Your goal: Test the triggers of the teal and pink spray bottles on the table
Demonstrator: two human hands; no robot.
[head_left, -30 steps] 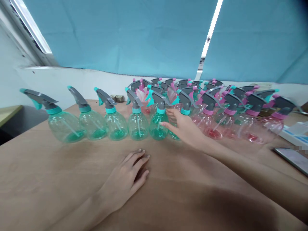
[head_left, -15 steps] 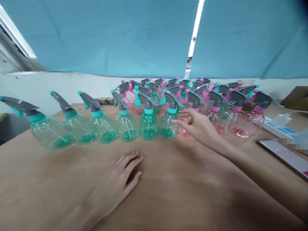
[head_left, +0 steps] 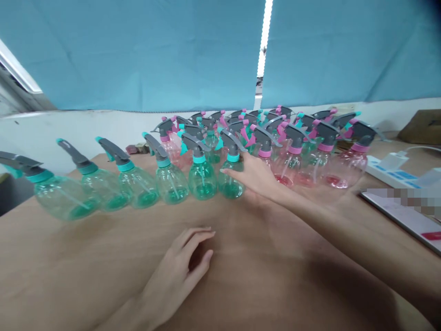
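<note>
right hand (head_left: 257, 175) curled at a green bottle (head_left: 229, 185), hold unclear; grasping seemed underway, wanting snugness; left hand (head_left: 174, 266) gaped empty nearby.

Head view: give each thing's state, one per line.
Six clear green plastic spray bottles, front row: standing, grey trigger heads fitted.
Clear pink plastic spray bottles: likewise.
Right hand: thumb across rightmost front green bottle; grip unclear.
Left hand: fingers curled, empty.
White and blue power strip: white adapter on it.
Blue fabric curtain: drawn, gap showing.
Dark-edged flat device: light face up.
</note>
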